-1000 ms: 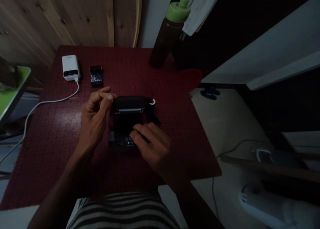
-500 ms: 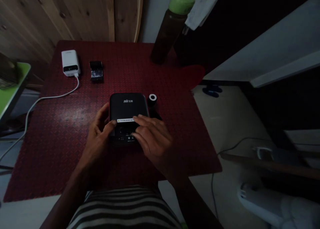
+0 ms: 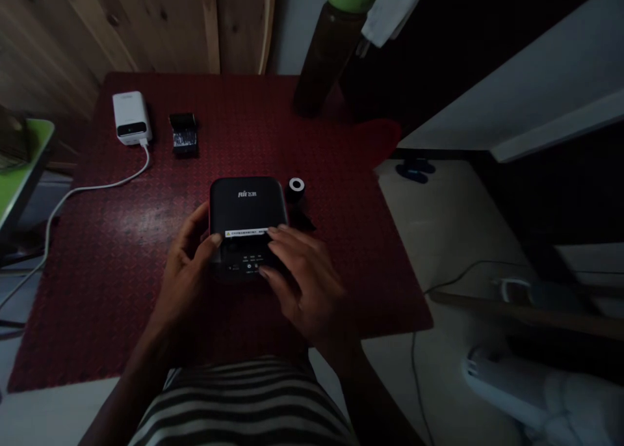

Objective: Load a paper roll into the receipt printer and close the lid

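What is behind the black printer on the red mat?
Behind the black printer, off its right corner, sit a small roll with a white ring and a dark scrap. Farther back stands a dark bottle. The printer hides the mat beneath it.

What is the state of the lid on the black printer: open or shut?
Shut. The lid of the black printer lies flat on its body, and no gap shows. Whether it is latched, I cannot tell.

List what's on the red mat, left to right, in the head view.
white power bank, small black module, black portable printer, small black roll with a white core
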Tool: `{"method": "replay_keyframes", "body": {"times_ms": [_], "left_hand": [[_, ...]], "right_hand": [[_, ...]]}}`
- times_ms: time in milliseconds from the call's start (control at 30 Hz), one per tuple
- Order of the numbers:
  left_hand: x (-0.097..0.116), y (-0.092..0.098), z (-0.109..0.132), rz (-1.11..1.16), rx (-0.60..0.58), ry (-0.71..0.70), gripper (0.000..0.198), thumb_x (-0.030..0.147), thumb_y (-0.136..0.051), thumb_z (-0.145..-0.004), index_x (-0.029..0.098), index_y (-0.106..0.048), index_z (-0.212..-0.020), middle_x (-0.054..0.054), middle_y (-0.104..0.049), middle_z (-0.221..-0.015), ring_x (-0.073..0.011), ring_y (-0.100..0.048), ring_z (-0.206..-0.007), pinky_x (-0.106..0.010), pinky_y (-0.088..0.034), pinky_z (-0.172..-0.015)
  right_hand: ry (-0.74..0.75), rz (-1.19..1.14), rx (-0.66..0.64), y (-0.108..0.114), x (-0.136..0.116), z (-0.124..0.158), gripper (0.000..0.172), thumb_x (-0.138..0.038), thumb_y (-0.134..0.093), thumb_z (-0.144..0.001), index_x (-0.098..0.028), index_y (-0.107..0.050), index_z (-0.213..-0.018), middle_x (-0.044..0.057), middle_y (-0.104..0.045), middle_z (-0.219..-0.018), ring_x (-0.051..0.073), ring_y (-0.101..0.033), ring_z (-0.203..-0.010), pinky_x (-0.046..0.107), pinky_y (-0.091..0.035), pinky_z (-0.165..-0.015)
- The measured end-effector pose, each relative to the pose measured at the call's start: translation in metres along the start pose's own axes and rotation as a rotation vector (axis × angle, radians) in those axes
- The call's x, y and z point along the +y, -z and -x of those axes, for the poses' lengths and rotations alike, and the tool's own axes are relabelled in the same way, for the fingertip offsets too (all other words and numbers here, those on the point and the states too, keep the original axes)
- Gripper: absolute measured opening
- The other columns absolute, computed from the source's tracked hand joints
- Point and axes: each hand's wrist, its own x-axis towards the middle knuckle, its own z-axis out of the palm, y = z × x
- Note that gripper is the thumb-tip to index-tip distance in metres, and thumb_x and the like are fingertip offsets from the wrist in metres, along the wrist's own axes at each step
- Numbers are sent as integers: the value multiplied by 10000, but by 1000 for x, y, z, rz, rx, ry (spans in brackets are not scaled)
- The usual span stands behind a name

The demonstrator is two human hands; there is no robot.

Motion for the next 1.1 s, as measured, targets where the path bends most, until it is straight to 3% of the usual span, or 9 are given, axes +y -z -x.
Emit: {"method": "replay_keyframes", "body": {"times_ms": [133,300,500,633,933,1100], "left_hand": [[-6,6,14,51,2,23,599,457,-815,-1006,364,-715,-1589,-68,-711,-1655,-360,-663,-1549,-524,-585,-1248],[-2,9,15,3,10,44,582,409,-819,-970,349,-751,-1545,-74,-748,-1599,-364,-702,-1489,-494,-629,-1171],[0,8,11,32,1,40,572,393,-824,-948,338,-757,-1514,-77,-740,-1595,-364,-658,-1538,-511,-584,-1233],[2,4,12,59,26,64,573,370,-815,-936,318,-759,-1503,-87,-760,-1553,-353,-710,-1456,-485,-627,-1157],[6,-2,13,9,19,5,465,339,-772,-994,307,-769,-1458,-83,-785,-1497,-328,-764,-1353,-462,-654,-1095],[-3,-1,14,-5,40,18,561,339,-763,-993,318,-736,-1553,-82,-760,-1559,-332,-740,-1405,-453,-639,-1117]], "right_hand": [[-191,-48,123,-2,-2,30,487,-302,-731,-1121,-288,-594,-1588,141,-807,-1453,322,-776,-1382,559,-694,-1117],[-385,-8,47,-26,4,64,607,-494,-718,-1128,-246,-519,-1645,182,-782,-1458,337,-804,-1324,512,-723,-1052],[-392,-87,5,-34,11,66,514,-381,-696,-1139,-238,-543,-1609,177,-777,-1456,321,-794,-1331,471,-698,-1080],[-396,-123,-10,-31,15,64,518,-342,-716,-1116,-238,-557,-1598,169,-788,-1413,323,-805,-1275,464,-698,-1051],[-396,-105,7,-36,18,64,501,-408,-700,-1131,-257,-564,-1590,162,-790,-1371,334,-807,-1256,502,-706,-1039],[-366,-131,-6,-30,17,61,499,-408,-709,-1137,-241,-578,-1590,157,-807,-1379,313,-819,-1246,466,-710,-1033]]}}
